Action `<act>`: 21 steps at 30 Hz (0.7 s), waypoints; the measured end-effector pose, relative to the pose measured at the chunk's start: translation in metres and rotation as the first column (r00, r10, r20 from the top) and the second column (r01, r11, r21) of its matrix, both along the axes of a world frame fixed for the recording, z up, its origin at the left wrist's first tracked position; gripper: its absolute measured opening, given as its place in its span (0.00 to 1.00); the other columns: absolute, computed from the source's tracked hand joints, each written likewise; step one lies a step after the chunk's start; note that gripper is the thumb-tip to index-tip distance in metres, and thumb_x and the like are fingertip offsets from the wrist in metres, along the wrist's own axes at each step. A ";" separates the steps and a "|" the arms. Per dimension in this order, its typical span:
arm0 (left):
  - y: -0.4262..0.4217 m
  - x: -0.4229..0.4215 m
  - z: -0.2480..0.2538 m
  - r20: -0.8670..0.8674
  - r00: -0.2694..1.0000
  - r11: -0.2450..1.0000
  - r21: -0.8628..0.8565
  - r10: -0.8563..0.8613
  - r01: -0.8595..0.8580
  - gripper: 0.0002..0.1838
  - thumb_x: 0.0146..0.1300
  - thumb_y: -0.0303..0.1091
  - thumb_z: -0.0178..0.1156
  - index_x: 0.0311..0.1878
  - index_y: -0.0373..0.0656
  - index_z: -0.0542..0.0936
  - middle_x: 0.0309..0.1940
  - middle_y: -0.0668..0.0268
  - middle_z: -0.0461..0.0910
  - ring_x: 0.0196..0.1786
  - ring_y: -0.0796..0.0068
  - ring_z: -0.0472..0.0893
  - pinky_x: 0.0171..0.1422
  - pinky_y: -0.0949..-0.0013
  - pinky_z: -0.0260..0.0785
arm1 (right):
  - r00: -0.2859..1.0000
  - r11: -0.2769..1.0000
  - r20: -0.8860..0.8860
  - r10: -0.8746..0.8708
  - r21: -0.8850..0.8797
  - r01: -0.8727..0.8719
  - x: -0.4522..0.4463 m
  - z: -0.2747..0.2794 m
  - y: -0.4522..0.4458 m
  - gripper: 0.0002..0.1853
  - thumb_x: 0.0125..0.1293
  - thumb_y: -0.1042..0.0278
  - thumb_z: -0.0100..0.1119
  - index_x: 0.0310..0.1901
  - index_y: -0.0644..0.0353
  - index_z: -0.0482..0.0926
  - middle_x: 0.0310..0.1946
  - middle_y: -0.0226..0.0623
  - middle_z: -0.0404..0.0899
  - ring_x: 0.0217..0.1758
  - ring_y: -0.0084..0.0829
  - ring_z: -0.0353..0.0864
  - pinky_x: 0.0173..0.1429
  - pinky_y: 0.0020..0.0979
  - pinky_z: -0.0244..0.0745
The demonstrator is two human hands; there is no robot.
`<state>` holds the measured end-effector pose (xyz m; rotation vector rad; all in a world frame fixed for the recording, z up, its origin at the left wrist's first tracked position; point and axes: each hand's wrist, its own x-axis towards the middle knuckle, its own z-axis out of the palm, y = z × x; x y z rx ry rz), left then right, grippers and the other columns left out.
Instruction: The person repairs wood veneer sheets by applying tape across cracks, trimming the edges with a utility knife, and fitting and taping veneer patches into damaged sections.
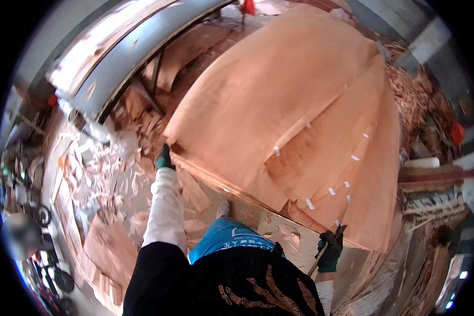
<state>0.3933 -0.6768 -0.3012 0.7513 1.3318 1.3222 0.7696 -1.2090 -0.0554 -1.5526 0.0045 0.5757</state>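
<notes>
A stack of large, thin tan wood veneer sheets (279, 89) spreads out before me, with torn and overlapping pieces on its right side. Several small white tape strips (309, 204) are stuck along the splits. My left hand (165, 158), in a dark green glove, grips the near left corner of the veneer; its fingers are partly hidden. At the near right edge, my right hand (329, 253) is closed around a thin-handled tool (319, 256). A dark, blade-like tip shows above that glove, close to the veneer edge.
Veneer scraps (121, 174) litter the floor at left. A long grey machine panel (137, 52) stands at the upper left. Shredded veneer (411, 95) is heaped at right, near a reddish beam (437, 177). At far left are a person (22, 236) and parked motorbikes (52, 263).
</notes>
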 end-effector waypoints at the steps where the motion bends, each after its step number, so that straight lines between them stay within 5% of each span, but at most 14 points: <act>1: 0.001 -0.010 -0.001 -0.255 0.964 0.996 0.018 -0.080 0.087 0.30 0.68 0.54 0.55 0.65 0.43 0.72 0.56 0.61 0.77 0.54 0.69 0.76 0.55 0.65 0.69 | 1.000 1.000 -0.008 0.009 -0.005 -0.009 0.000 0.001 0.001 0.22 0.62 0.71 0.57 0.59 0.56 0.70 0.24 0.29 0.77 0.17 0.18 0.71 0.19 0.18 0.65; 3: -0.001 -0.012 0.020 -0.690 0.689 0.960 -0.033 -0.223 0.278 0.29 0.67 0.50 0.59 0.66 0.44 0.73 0.57 0.63 0.77 0.58 0.70 0.75 0.61 0.69 0.65 | 0.999 0.999 -0.043 0.033 0.015 -0.033 0.004 0.004 -0.004 0.12 0.63 0.69 0.58 0.48 0.55 0.74 0.24 0.29 0.77 0.18 0.18 0.73 0.18 0.18 0.67; 5: 0.047 -0.015 -0.023 -0.565 0.788 0.957 -0.011 -0.245 0.290 0.33 0.60 0.59 0.60 0.59 0.42 0.78 0.53 0.59 0.80 0.55 0.66 0.77 0.61 0.68 0.66 | 0.993 0.997 -0.097 0.061 0.061 -0.055 0.006 0.008 -0.009 0.05 0.64 0.68 0.59 0.40 0.54 0.75 0.24 0.29 0.77 0.19 0.18 0.74 0.16 0.19 0.68; 9: 0.054 -0.019 0.025 -0.675 0.647 0.928 -0.337 -0.355 0.158 0.49 0.53 0.80 0.47 0.54 0.39 0.81 0.53 0.49 0.80 0.60 0.54 0.76 0.64 0.61 0.64 | 0.973 0.987 -0.166 0.158 0.048 -0.153 0.000 0.061 -0.002 0.07 0.66 0.64 0.59 0.41 0.56 0.75 0.26 0.30 0.78 0.19 0.19 0.75 0.15 0.21 0.69; 12: 0.068 -0.025 0.031 -0.698 0.634 0.943 -0.234 -0.332 0.235 0.49 0.56 0.79 0.41 0.58 0.41 0.79 0.55 0.48 0.79 0.61 0.52 0.75 0.65 0.60 0.63 | 0.985 0.996 -0.157 0.065 0.066 -0.056 -0.010 0.085 0.011 0.08 0.67 0.62 0.59 0.41 0.55 0.75 0.25 0.30 0.78 0.18 0.21 0.75 0.13 0.25 0.69; 14: 0.086 -0.023 0.018 -0.526 0.711 0.880 -0.354 -0.468 0.317 0.47 0.55 0.78 0.45 0.59 0.43 0.78 0.56 0.48 0.78 0.62 0.53 0.75 0.65 0.59 0.63 | 0.965 0.990 -0.220 0.143 0.046 -0.136 -0.002 0.086 0.002 0.09 0.69 0.58 0.57 0.40 0.53 0.77 0.20 0.29 0.76 0.18 0.24 0.75 0.15 0.28 0.70; 17: 0.091 -0.013 0.069 -0.442 0.641 0.765 -0.503 -0.628 0.402 0.52 0.52 0.72 0.59 0.66 0.33 0.69 0.60 0.47 0.74 0.63 0.57 0.74 0.65 0.64 0.63 | 0.957 0.987 -0.246 0.156 -0.002 -0.162 0.013 0.074 -0.015 0.10 0.69 0.55 0.56 0.38 0.52 0.78 0.18 0.28 0.76 0.17 0.26 0.75 0.16 0.29 0.70; 18: 0.122 -0.019 0.002 -0.899 0.406 0.980 -0.102 -0.165 0.172 0.47 0.52 0.65 0.65 0.63 0.33 0.71 0.51 0.52 0.79 0.47 0.66 0.79 0.51 0.67 0.70 | 0.966 0.990 -0.224 0.132 -0.021 -0.140 0.016 0.068 -0.018 0.10 0.69 0.55 0.55 0.37 0.52 0.78 0.18 0.27 0.76 0.17 0.27 0.75 0.15 0.30 0.70; 20: 0.104 -0.016 0.043 -0.708 0.707 0.990 0.106 0.011 0.091 0.44 0.49 0.57 0.70 0.60 0.32 0.73 0.54 0.49 0.78 0.57 0.56 0.77 0.64 0.63 0.67 | 0.970 0.991 -0.217 0.108 -0.052 -0.122 0.013 0.065 -0.016 0.11 0.69 0.55 0.55 0.36 0.52 0.78 0.18 0.27 0.75 0.16 0.27 0.75 0.15 0.30 0.70; 21: 0.113 -0.014 0.047 -0.518 0.854 0.987 0.155 0.045 0.042 0.41 0.49 0.50 0.73 0.61 0.33 0.73 0.49 0.54 0.79 0.46 0.63 0.77 0.54 0.65 0.69 | 0.967 0.990 -0.231 0.106 -0.068 -0.125 0.007 0.068 -0.008 0.11 0.69 0.55 0.55 0.36 0.52 0.78 0.18 0.27 0.75 0.16 0.27 0.75 0.15 0.30 0.70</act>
